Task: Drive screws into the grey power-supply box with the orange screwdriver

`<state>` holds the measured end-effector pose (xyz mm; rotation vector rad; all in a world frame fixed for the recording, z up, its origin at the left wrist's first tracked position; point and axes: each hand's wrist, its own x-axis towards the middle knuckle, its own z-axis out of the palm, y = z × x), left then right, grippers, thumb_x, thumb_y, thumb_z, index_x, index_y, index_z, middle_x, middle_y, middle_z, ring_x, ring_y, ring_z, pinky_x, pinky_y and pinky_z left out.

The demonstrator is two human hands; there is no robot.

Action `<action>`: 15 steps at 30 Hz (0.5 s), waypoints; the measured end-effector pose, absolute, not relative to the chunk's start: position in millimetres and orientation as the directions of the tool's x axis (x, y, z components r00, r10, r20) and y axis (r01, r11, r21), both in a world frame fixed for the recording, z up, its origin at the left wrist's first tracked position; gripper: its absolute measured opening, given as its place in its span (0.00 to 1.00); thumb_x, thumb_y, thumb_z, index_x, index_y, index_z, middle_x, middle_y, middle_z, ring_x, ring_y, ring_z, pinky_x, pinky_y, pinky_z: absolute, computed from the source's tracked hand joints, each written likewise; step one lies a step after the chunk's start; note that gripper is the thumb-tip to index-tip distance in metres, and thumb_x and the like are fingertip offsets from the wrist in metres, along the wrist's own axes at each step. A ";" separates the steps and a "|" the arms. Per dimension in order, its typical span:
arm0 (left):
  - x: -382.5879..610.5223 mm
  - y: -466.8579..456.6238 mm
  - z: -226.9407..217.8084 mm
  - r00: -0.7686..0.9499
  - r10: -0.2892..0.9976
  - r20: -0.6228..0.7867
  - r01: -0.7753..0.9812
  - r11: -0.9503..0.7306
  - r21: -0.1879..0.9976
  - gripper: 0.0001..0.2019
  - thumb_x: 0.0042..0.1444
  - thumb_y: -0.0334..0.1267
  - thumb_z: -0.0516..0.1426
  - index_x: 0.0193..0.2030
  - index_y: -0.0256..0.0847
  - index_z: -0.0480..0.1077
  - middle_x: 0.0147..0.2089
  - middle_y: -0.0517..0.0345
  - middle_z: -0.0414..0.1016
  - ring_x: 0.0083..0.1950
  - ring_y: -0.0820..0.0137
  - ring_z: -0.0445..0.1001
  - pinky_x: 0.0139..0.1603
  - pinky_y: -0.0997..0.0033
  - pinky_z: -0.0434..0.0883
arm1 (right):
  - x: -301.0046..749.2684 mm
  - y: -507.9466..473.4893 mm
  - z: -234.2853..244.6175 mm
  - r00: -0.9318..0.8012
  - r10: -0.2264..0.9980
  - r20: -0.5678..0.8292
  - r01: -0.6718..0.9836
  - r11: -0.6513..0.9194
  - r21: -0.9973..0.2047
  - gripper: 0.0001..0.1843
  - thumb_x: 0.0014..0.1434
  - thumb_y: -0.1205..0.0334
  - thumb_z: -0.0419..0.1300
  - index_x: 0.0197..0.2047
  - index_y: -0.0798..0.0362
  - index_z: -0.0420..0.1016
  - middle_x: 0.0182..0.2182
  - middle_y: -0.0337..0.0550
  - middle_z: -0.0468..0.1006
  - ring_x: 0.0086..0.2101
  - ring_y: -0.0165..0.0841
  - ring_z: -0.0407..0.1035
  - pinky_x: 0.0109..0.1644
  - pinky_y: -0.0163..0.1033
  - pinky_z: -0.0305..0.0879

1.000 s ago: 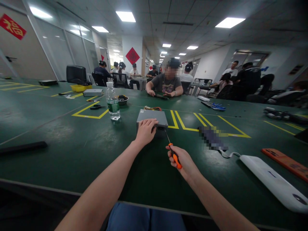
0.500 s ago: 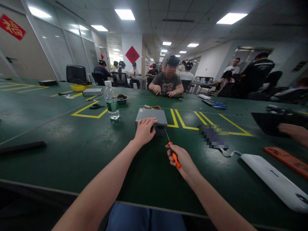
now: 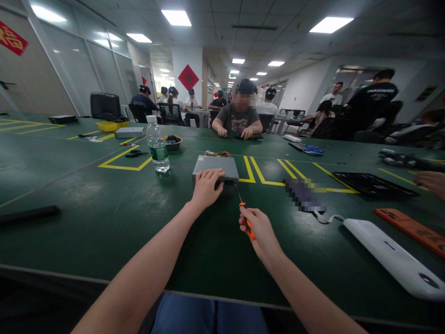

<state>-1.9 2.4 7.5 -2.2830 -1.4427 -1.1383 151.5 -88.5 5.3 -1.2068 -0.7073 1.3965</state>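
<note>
A grey metal box [image 3: 222,164] lies on the green table [image 3: 86,213] in front of me, with coloured wires behind it. My left hand [image 3: 206,186] rests on its near top edge, fingers curled over the box. My right hand [image 3: 259,229] is closed round an orange-handled screwdriver [image 3: 246,222]. Its thin shaft points up and left, with the tip at the box's near right corner.
A water bottle [image 3: 157,146] and a small bowl [image 3: 173,143] stand left of the box. A white power bank [image 3: 389,253], an orange phone [image 3: 410,230] and a black tray [image 3: 373,184] lie to the right, near another person's hand [image 3: 431,181]. A seated person [image 3: 239,118] faces me.
My right hand has brought the screwdriver a little closer to the box. A black tray was put down at the right by another person's hand. People behind have shifted.
</note>
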 end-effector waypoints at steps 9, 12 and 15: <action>-2.0 4.2 6.2 0.215 0.668 0.712 0.844 -0.494 0.209 0.11 0.57 0.35 0.52 0.47 0.47 0.66 0.54 0.61 0.70 0.55 0.65 0.64 0.53 0.61 0.57 | 141.4 -90.8 10.3 0.132 0.937 -0.325 -0.460 -0.232 -0.857 0.06 0.56 0.62 0.57 0.29 0.55 0.66 0.21 0.36 0.66 0.18 0.23 0.61 0.14 0.25 0.53; -2.5 6.7 4.4 0.213 0.658 0.722 0.845 -0.495 0.203 0.11 0.57 0.34 0.53 0.47 0.47 0.66 0.54 0.61 0.70 0.54 0.66 0.65 0.53 0.61 0.57 | 139.3 -93.5 14.2 0.168 0.937 -0.307 -0.468 -0.198 -0.861 0.08 0.49 0.69 0.62 0.27 0.55 0.64 0.20 0.33 0.65 0.19 0.22 0.60 0.15 0.24 0.53; -2.6 8.1 3.1 0.216 0.649 0.729 0.844 -0.500 0.195 0.11 0.57 0.35 0.53 0.47 0.46 0.66 0.54 0.61 0.70 0.54 0.66 0.65 0.53 0.61 0.57 | 140.2 -95.8 14.5 0.147 0.940 -0.307 -0.478 -0.205 -0.854 0.05 0.51 0.71 0.60 0.27 0.57 0.66 0.20 0.35 0.67 0.20 0.22 0.62 0.18 0.24 0.57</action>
